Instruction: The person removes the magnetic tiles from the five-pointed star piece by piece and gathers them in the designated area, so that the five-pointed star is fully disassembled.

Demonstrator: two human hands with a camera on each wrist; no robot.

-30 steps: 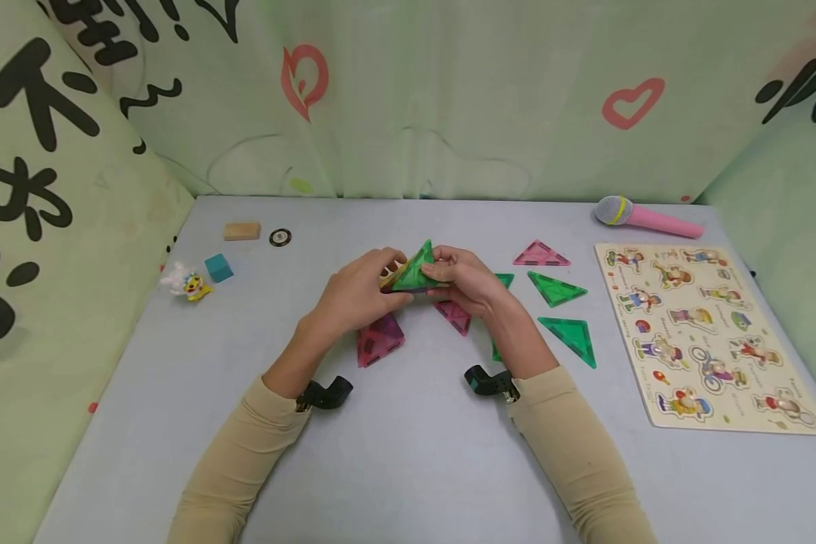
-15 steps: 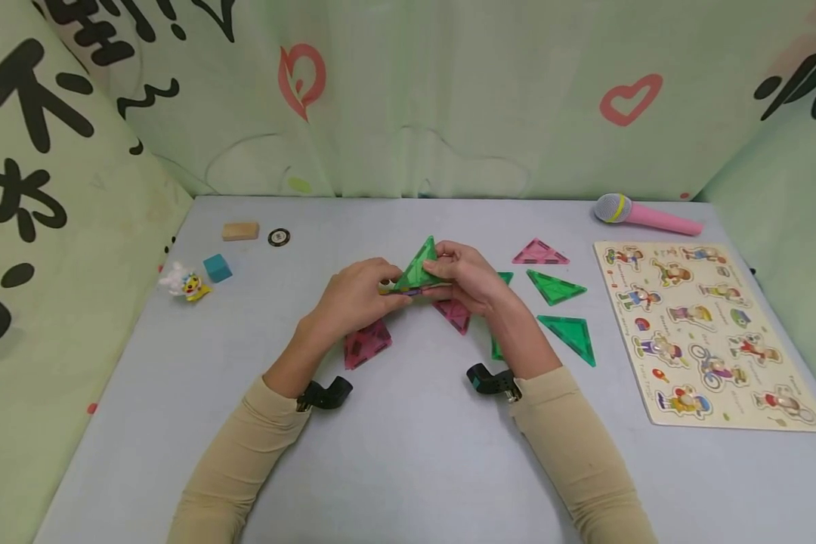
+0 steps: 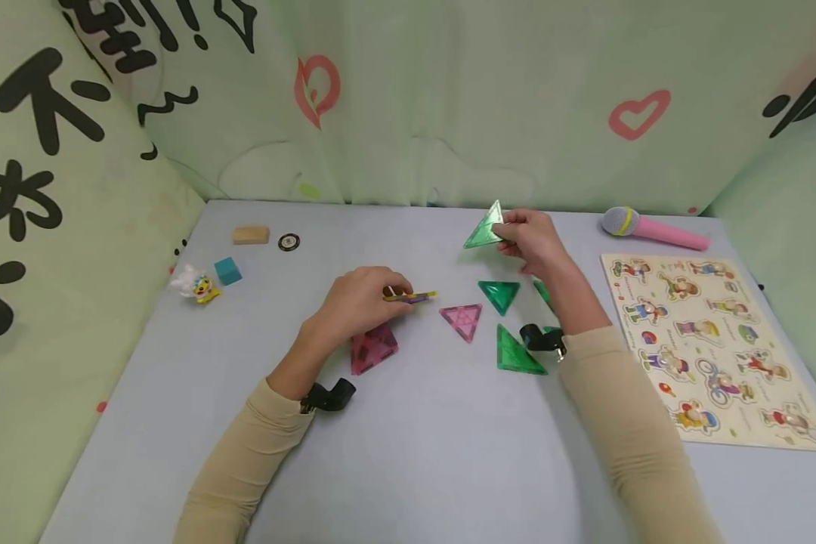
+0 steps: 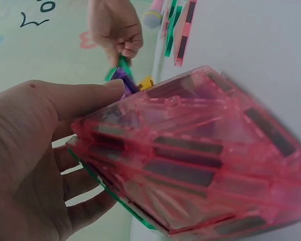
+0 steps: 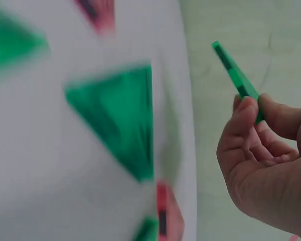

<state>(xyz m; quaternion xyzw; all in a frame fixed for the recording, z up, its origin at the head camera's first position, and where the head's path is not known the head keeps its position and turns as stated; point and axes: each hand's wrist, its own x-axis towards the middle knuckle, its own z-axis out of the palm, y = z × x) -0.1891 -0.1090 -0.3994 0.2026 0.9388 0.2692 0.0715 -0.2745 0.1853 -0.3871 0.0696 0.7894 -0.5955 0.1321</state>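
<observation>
My left hand (image 3: 362, 302) grips a built-up shape of magnetic tiles (image 4: 190, 150). Large pink faces with dark magnets turn toward the left wrist camera, and a green tile edge runs along the fingers. Under the thumb is a purple tile (image 4: 123, 80), with a yellow tile (image 4: 146, 83) just past it. My right hand (image 3: 532, 236) pinches a green triangular tile (image 3: 486, 227) between thumb and fingers, raised over the back of the table. Apart from the built shape, a pink triangular tile (image 3: 462, 322) lies between the hands.
Green triangular tiles (image 3: 517, 351) lie under and beside the right forearm, another green one (image 3: 499, 296) behind them. At right are a wooden picture puzzle board (image 3: 714, 325) and a toy microphone (image 3: 656, 229). Back left holds a wooden block (image 3: 251, 235), black disc (image 3: 289, 242), blue block (image 3: 227, 270) and small figurine (image 3: 200, 287).
My right hand has moved away from the left, to the right and back, carrying the green triangular tile off the built shape. My left hand stays nearly in place with the tile shape.
</observation>
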